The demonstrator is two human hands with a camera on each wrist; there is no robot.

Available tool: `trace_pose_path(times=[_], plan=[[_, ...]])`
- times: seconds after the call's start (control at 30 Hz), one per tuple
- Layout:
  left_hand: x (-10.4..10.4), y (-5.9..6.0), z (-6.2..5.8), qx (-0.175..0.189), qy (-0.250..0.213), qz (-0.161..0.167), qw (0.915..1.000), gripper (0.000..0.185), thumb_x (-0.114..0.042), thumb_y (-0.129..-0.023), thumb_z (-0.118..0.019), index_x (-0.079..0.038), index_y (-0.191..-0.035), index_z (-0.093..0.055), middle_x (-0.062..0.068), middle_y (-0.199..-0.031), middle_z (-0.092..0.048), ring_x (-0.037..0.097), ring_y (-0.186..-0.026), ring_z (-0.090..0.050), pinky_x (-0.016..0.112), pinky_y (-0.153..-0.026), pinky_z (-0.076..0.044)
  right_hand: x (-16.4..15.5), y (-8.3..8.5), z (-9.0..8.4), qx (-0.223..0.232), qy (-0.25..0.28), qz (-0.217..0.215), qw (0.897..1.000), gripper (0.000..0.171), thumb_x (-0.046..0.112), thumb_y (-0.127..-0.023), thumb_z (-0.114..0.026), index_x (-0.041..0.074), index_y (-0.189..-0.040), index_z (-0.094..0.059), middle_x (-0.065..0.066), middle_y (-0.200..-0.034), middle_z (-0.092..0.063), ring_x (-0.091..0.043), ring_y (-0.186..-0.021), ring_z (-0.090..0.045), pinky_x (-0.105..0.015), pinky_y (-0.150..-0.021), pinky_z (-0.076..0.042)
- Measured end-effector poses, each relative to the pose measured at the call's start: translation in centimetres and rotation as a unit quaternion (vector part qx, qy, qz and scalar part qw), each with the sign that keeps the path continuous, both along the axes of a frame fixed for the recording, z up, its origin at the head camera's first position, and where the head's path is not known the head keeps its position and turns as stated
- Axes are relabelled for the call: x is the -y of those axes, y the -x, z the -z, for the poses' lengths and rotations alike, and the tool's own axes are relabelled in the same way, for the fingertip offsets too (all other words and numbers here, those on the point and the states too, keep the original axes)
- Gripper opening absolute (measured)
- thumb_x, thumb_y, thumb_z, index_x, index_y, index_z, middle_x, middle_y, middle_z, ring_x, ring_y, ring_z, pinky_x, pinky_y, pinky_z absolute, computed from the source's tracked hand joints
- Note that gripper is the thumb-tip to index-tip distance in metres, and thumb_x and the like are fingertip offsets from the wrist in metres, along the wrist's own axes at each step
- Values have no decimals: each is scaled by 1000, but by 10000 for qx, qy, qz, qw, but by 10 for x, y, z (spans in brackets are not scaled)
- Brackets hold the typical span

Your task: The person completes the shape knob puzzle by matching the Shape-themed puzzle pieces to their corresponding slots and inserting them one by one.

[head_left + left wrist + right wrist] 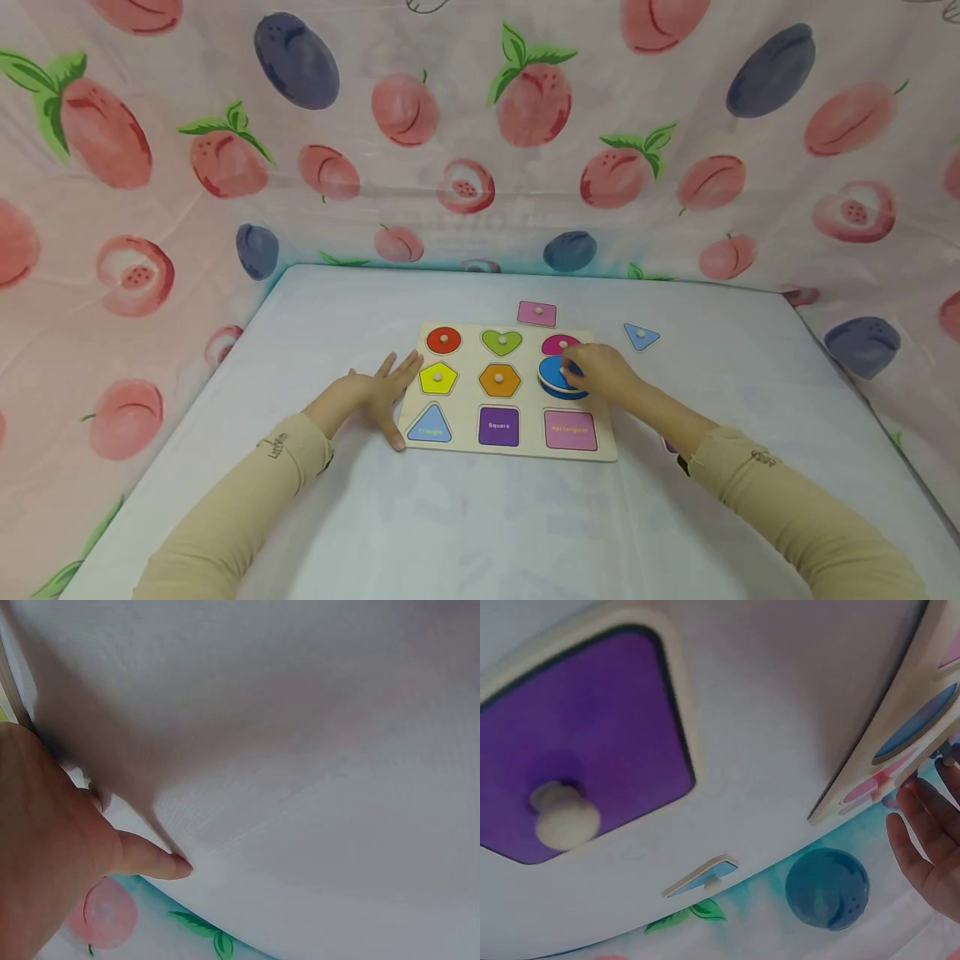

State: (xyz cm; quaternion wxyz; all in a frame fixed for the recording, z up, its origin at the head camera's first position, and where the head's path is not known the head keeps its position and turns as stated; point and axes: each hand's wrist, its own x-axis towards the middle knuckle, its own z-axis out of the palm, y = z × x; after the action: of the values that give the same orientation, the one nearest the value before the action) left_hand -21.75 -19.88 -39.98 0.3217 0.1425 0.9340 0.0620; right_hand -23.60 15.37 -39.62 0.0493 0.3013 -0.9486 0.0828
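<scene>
Shape puzzle board (517,450): five pieces seated, three slots bare; right hand (600,371) grasps blue round piece (558,379) over its slot; left hand (382,392) flat, fingers straight, steadying board edge; pink square (537,313), blue triangle (641,336) loose on table (450,517).

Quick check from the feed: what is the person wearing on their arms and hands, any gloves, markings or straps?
Both arms are in long beige sleeves with ribbed cuffs. The left sleeve has small dark lettering near the cuff; the right sleeve has a small dark mark near its cuff, too small to read. A dark edge shows under the right cuff, unclear what. The left hand and right hand are bare, without gloves.
</scene>
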Motion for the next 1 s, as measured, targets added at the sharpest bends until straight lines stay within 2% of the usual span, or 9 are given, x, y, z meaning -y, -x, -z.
trace_pose_path(times=[0.2,0.37,0.83,1.0], plan=[[1,1,2,-7,36,-9,10000,141,-52,-56,-85,-18,-151,13,3,-157,23,35,-144,19,81,-96,0,-2,-2,4,313,-7,199,9993,9,12,-83,-69,4,-86,-67,-7,-82,-70,-21,-76,-62,-40,-78,-54],[1,3,3,-15,7,17,10000,141,-53,-55,-85,-18,-151,13,4,-158,22,36,-144,18,82,-95,-1,-3,-2,5,412,-3,214,9989,8,11,-83,-69,4,-86,-67,-8,-82,-69,-21,-76,-62,-41,-78,-54],[1,4,4,29,73,85,9999,141,-53,-56,-84,-17,-151,14,4,-157,24,36,-144,19,82,-94,-1,-6,0,11,443,-6,-32,9990,8,12,-84,-69,5,-84,-65,-6,-79,-68,-21,-73,-62,-39,-74,-55],[2,5,3,67,25,19,10000,141,-52,-56,-85,-18,-151,14,3,-157,23,35,-144,20,81,-96,0,-5,3,9,573,-53,-171,9982,7,12,-85,-69,6,-84,-65,-5,-79,-68,-19,-72,-61,-37,-74,-54]])
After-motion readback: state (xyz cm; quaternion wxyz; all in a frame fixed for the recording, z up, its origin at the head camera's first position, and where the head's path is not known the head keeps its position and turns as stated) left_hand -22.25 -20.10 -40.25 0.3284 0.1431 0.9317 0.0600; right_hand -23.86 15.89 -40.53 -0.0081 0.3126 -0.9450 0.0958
